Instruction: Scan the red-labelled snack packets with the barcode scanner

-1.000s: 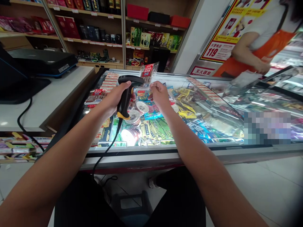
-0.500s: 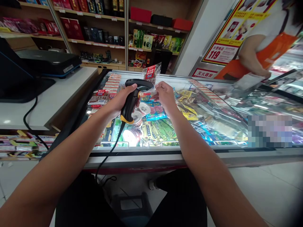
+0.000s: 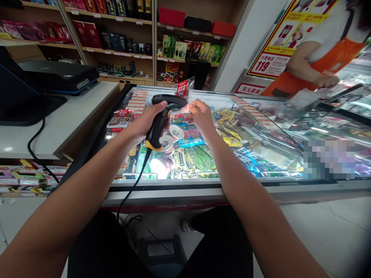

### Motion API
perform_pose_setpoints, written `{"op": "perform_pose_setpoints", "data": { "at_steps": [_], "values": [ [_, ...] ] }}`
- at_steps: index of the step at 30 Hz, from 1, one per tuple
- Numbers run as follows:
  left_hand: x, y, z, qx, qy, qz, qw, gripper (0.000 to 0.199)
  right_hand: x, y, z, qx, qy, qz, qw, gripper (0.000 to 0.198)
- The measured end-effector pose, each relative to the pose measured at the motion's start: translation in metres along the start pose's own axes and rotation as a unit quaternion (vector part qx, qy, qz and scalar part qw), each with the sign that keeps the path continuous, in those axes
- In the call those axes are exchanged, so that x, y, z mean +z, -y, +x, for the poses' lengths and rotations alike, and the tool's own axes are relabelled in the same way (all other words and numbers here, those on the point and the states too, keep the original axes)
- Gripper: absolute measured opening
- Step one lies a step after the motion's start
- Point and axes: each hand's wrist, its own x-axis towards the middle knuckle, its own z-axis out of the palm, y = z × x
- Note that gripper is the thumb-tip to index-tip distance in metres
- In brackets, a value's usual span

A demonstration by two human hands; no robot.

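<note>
My left hand (image 3: pixel 150 121) is wrapped round a black and yellow barcode scanner (image 3: pixel 158 129), its thumb on the upper part. A cable runs down from the scanner's handle. In my right hand (image 3: pixel 201 116) is a clear snack packet (image 3: pixel 183 89) with a red label, pinched near its lower right edge. The scanner's head lies in front of the packet and hides its middle. Both hands are above the glass top of a chest freezer (image 3: pixel 174 193). Under them lie round tubs (image 3: pixel 159 166) and green ice cream packets (image 3: pixel 195 160).
Similar red-labelled packets (image 3: pixel 120 117) lie at the freezer's left. A counter with a black scale (image 3: pixel 62 75) stands on the left, stocked shelves (image 3: pixel 124 54) behind. At the right, a person in an orange apron (image 3: pixel 324 73) handles a clear bag. A stool (image 3: pixel 160 251) is below.
The scanner, the packet and both my hands have shifted very slightly left. The person in the apron has brought their hands together higher up.
</note>
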Motion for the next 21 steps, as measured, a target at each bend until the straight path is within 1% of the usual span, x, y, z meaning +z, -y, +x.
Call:
{"op": "perform_pose_setpoints", "data": {
  "at_steps": [3, 7, 15, 18, 21],
  "values": [
    [-0.002, 0.0, 0.001, -0.01, 0.027, -0.021, 0.999, 0.054, 0.0, -0.002, 0.002, -0.001, 0.003, 0.002, 1.0, 0.017],
    [-0.003, 0.001, 0.003, -0.001, 0.019, -0.026, 0.999, 0.055, 0.0, -0.003, 0.004, 0.001, -0.001, -0.004, 1.0, 0.016],
    [-0.004, 0.001, 0.004, 0.004, 0.031, -0.025, 0.999, 0.053, -0.001, -0.006, 0.005, -0.011, 0.01, 0.011, 1.0, 0.028],
    [-0.006, 0.002, 0.007, 0.024, 0.013, 0.005, 1.0, 0.053, -0.006, -0.007, 0.009, -0.02, -0.005, -0.012, 1.0, 0.024],
    [-0.013, 0.005, 0.011, 0.051, -0.018, 0.081, 0.995, 0.05, -0.022, -0.008, 0.017, -0.026, -0.057, -0.079, 0.995, 0.02]
  ]
}}
